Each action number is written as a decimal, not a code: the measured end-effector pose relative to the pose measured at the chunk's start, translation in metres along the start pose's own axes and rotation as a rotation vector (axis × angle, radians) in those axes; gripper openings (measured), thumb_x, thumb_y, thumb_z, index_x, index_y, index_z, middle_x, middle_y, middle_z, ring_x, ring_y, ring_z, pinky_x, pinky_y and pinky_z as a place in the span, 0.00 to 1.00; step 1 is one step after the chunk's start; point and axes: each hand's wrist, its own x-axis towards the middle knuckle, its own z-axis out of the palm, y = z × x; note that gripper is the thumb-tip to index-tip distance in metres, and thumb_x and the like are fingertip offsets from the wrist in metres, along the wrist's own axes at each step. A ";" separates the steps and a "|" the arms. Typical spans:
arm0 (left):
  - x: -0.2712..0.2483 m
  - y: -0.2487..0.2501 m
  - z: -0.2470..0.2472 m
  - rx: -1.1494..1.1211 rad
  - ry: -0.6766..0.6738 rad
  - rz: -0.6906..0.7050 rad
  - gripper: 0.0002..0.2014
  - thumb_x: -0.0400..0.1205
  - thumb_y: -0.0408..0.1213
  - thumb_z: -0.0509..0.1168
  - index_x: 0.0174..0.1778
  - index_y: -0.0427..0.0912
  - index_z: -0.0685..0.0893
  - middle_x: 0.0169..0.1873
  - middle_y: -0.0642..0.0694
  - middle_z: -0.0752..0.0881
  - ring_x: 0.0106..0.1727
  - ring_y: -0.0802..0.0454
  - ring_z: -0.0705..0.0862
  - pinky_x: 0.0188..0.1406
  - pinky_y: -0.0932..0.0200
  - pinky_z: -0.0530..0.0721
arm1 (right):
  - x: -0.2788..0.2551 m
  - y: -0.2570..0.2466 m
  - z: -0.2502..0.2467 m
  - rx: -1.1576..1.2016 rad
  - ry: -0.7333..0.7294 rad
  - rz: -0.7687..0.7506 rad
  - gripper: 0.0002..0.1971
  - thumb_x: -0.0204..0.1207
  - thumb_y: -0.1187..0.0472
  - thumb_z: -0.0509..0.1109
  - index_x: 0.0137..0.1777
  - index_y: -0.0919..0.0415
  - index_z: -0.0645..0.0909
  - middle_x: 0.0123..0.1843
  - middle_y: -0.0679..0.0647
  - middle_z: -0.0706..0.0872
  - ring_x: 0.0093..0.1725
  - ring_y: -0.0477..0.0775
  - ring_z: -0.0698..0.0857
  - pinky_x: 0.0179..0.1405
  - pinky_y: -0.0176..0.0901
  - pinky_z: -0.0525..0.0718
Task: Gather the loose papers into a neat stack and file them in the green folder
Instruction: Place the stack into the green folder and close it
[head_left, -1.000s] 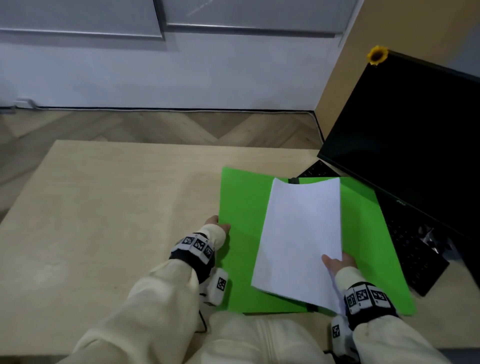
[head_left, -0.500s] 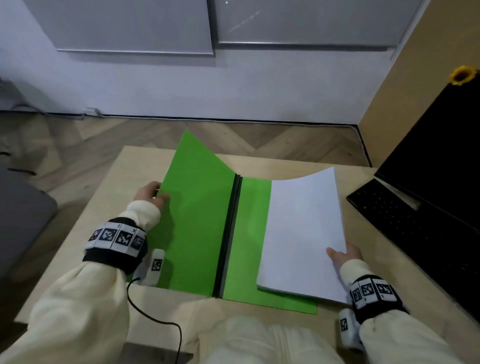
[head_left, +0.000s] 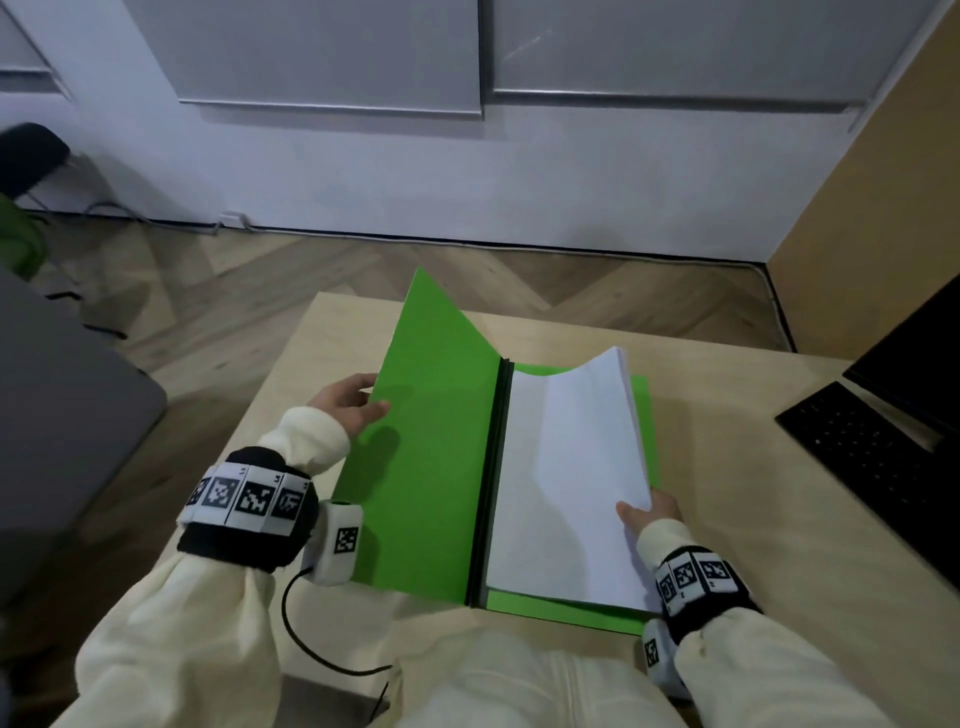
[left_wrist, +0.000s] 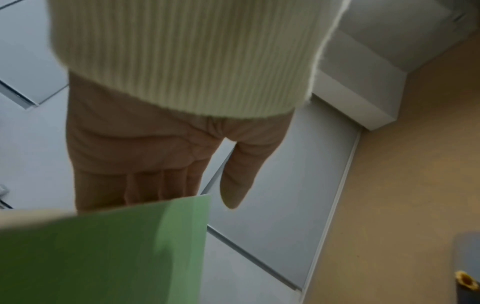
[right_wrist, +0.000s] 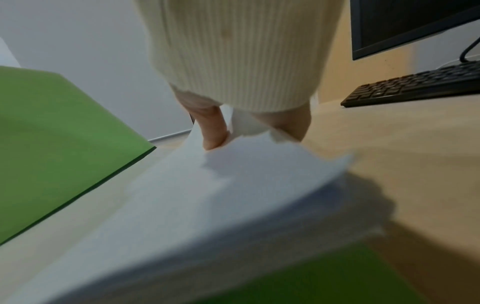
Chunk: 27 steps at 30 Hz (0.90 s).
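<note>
Green folder (head_left: 436, 431) lying open on the worktop (head_left: 727, 395), left cover tilted up off the surface. Left hand (head_left: 345, 410) at that cover's outer edge, fingers fairly straight behind it and thumb on the inside face, so propping it more than clamping it. Paper stack (head_left: 566, 483) already over the right-hand leaf, tight against the black spine (head_left: 493, 467), far end bowed upward. Right hand (head_left: 649, 512) pinching the near right corner of the stack, thumb on top, fingers underneath.

Stuff that could go sideways from here, just guessing:
- That bowed far end looks springy. Letting go of the corner too early could let the sheets fan out or slide off toward the keyboard (head_left: 878, 457).
- Right edge of the stack sits very near the right edge of the leaf. Closing the cover like this might leave a strip of paper poking out, or crease it.
- Dropping the cover before the stack lies flat could catch and fold the top sheets.
- Cover only lightly propped, so could flop either way by itself.

Worktop is pale wood, smooth-looking, so probably not much grip for the folder if pushed. Black monitor (head_left: 914, 353) beside the keyboard at the right. Beyond the far edge: herringbone wood floor (head_left: 363, 270), white wall (head_left: 467, 171) with grey panels, a cable along the skirting, and a tan partition (head_left: 878, 171) in the right corner.
</note>
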 end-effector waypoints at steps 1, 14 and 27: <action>-0.001 -0.001 -0.002 -0.006 -0.012 0.004 0.24 0.82 0.30 0.62 0.75 0.39 0.71 0.71 0.34 0.77 0.70 0.37 0.78 0.62 0.47 0.76 | 0.000 0.000 0.002 -0.007 0.010 0.001 0.21 0.74 0.67 0.69 0.67 0.73 0.77 0.66 0.69 0.83 0.64 0.67 0.82 0.64 0.51 0.78; -0.012 0.005 -0.015 -0.018 -0.098 0.039 0.29 0.81 0.34 0.64 0.79 0.45 0.66 0.76 0.38 0.73 0.74 0.41 0.75 0.72 0.45 0.72 | -0.007 0.005 0.018 -0.063 0.026 0.009 0.25 0.72 0.63 0.72 0.68 0.72 0.76 0.67 0.68 0.82 0.65 0.68 0.82 0.65 0.52 0.78; -0.030 0.014 -0.014 0.003 -0.163 0.062 0.30 0.81 0.34 0.64 0.80 0.46 0.64 0.76 0.41 0.73 0.74 0.44 0.75 0.75 0.48 0.70 | -0.011 -0.006 0.026 -0.276 0.063 -0.003 0.31 0.69 0.59 0.74 0.72 0.64 0.70 0.71 0.65 0.75 0.69 0.68 0.76 0.67 0.56 0.77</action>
